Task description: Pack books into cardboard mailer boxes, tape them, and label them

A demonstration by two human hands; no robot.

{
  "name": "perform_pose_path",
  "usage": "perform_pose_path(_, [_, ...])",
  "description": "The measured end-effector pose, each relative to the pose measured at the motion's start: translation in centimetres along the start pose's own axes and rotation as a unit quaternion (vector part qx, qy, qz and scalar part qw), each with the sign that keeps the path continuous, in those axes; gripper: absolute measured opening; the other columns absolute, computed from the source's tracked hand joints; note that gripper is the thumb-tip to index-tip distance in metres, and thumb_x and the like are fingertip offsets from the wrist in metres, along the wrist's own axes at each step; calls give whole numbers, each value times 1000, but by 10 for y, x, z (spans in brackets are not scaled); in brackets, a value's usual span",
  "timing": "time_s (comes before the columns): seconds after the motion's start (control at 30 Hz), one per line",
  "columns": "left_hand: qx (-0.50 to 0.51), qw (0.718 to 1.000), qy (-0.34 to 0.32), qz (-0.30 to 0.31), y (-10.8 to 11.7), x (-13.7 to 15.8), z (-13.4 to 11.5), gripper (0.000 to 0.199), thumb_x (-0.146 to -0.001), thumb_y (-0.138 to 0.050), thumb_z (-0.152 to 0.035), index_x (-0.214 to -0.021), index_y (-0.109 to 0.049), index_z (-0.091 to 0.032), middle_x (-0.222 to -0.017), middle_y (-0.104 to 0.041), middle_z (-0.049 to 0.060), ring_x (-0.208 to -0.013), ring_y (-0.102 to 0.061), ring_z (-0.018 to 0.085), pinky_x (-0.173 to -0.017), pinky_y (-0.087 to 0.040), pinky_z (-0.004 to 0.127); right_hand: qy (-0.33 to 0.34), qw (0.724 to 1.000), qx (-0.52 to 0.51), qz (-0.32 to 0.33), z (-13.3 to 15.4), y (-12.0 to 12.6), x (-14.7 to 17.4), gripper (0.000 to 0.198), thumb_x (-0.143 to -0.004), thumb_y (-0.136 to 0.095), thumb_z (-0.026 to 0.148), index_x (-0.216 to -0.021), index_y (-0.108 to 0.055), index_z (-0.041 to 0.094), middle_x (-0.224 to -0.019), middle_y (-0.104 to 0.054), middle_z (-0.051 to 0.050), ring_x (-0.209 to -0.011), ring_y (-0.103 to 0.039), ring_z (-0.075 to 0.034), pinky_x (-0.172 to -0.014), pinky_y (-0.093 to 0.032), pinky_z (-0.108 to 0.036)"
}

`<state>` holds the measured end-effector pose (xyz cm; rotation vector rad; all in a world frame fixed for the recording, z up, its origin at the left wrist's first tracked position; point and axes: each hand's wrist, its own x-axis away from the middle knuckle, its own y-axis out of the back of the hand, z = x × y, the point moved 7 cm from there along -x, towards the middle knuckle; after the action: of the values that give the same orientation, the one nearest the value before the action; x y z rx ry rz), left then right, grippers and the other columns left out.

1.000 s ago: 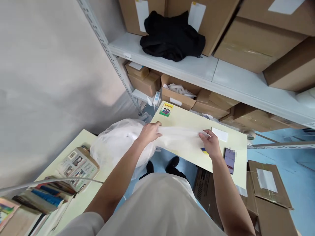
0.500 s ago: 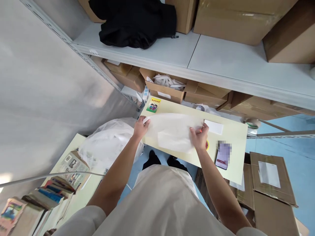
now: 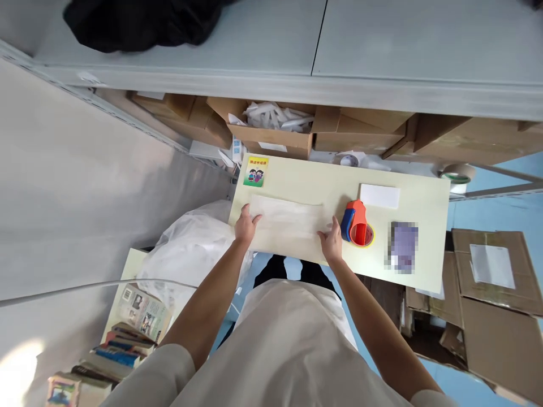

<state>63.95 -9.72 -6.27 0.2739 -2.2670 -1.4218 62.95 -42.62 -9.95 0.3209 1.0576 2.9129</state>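
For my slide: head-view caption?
Left hand and right hand at opposite ends of a translucent white rectangular sheet on a cream tabletop, orange-and-blue tape dispenser nearby.

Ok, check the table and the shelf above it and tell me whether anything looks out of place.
No spill or damage shows on the table. The black cloth looks out of place, bunched on the shelf rather than folded. The pixelated item cannot be checked.

Lighting is soft and fairly bright, with glare low on the wall (image 3: 85, 198).
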Motion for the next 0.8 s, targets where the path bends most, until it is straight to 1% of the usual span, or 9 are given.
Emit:
perform_pose_path(0.1, [-33,998,-39,-20,-5,-4,-4,62,-86,-56,-37,-137,-32,-10,-122,-54,23,-116,-51,33,-92,-42,45,20,998,53,-7,-2,-7,5,60,-87,-46,31,-141,-27,11,-129,-43,-23,-122,-43,-32,-95,-41,-50])
perform_pose_path(0.2, [-79,991,-102,-44,-8,1,-18,62,-86,-53,-33,-139,-31,-9,-139,-40,24,-130,-36,34,-104,-31,49,73,988,131,-30,13,-10,17,56,-90,-40,32,-141,-27,12,-141,-30,-24,-134,-28,-35,-100,-34,-58])
perform_pose_path(0.27, [-98,979,-180,-4,-20,11,-35,63,-88,-49,-35,-141,-30,-9,-146,-32,22,-137,-27,33,-109,-23,49,122,977,173,-27,28,-17,26,53,-91,-37,28,-141,-27,13,-147,-23,-23,-138,-20,-35,-102,-30,-60])
perform_pose_path(0.33, [-122,956,-258,64,-39,25,-50,68,-87,-48,-43,-144,-26,-11,-152,-21,20,-141,-16,34,-111,-17,51,162,967,197,6,41,-31,33,52,-91,-35,25,-142,-28,14,-149,-23,-21,-140,-18,-33,-104,-30,-58])
perform_pose_path(0.4, [-150,935,-296,127,-57,34,-55,79,-84,-50,-51,-146,-21,-13,-155,-11,19,-143,-8,35,-111,-14,54,158,962,218,39,46,-45,34,53,-91,-38,25,-141,-29,13,-150,-22,-20,-141,-16,-33,-105,-30,-55])
perform_pose_path(0.47, [-173,924,-295,170,-71,34,-51,87,-81,-55,-55,-148,-16,-14,-156,-7,19,-143,-4,37,-111,-12,56,109,964,237,51,41,-54,29,57,-89,-44,29,-141,-30,11,-151,-21,-21,-141,-14,-34,-105,-30,-53])
perform_pose_path(0.57, [-183,922,-280,194,-79,22,-39,93,-77,-60,-55,-149,-14,-15,-156,-6,19,-143,-2,37,-111,-11,58,48,964,254,56,30,-61,24,62,-87,-49,33,-141,-30,11,-151,-20,-21,-140,-15,-35,-105,-30,-51])
perform_pose_path(0.7, [-158,924,-293,191,-78,14,-33,96,-74,-64,-55,-148,-15,-17,-156,-2,20,-142,0,40,-110,-10,60,42,963,260,60,29,-59,24,63,-86,-49,38,-142,-29,15,-151,-21,-19,-140,-17,-34,-105,-30,-52])
perform_pose_path(0.8, [-115,932,-288,188,-73,16,-35,95,-75,-63,-56,-148,-17,-17,-156,-1,20,-142,1,40,-109,-10,61,39,964,260,33,44,-52,22,64,-85,-49,44,-140,-32,15,-150,-23,-20,-139,-18,-36,-104,-29,-56])
